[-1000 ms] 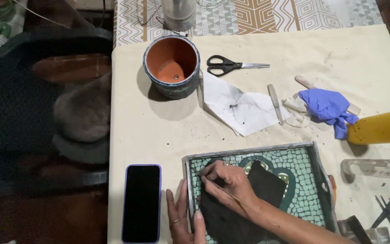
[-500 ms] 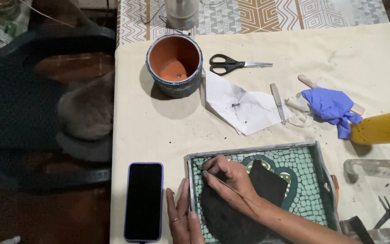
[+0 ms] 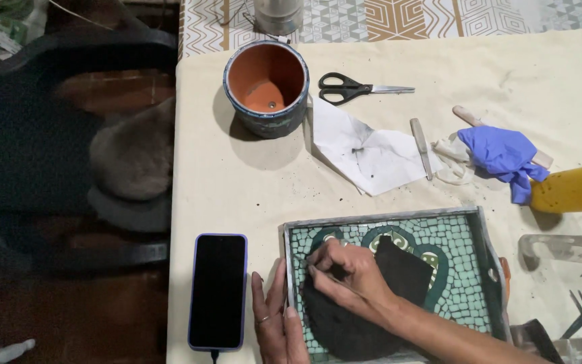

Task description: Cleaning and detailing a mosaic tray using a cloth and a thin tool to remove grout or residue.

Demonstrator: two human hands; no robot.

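A tray [image 3: 487, 247] lined with pale green mosaic tiles lies at the table's front edge. Dark grout [image 3: 345, 317] covers part of the mosaic. My right hand [image 3: 345, 271] rests on the tiles and pinches a thin stick [image 3: 323, 278], its tip near the tray's left side. My left hand [image 3: 274, 322] lies flat against the tray's left rim, a ring on one finger.
A phone [image 3: 218, 290] with a dark screen lies left of the tray. Behind are a terracotta pot [image 3: 267, 87], black scissors [image 3: 357, 87], smudged paper [image 3: 372, 154], a blue glove [image 3: 503, 156] and a yellow bottle [image 3: 574, 189]. A dark chair [image 3: 55, 155] stands at left.
The view has shifted slightly, so everything sits a little higher and to the right. My right hand has drawn the stick a bit lower on the tiles. The left hand stays on the rim.
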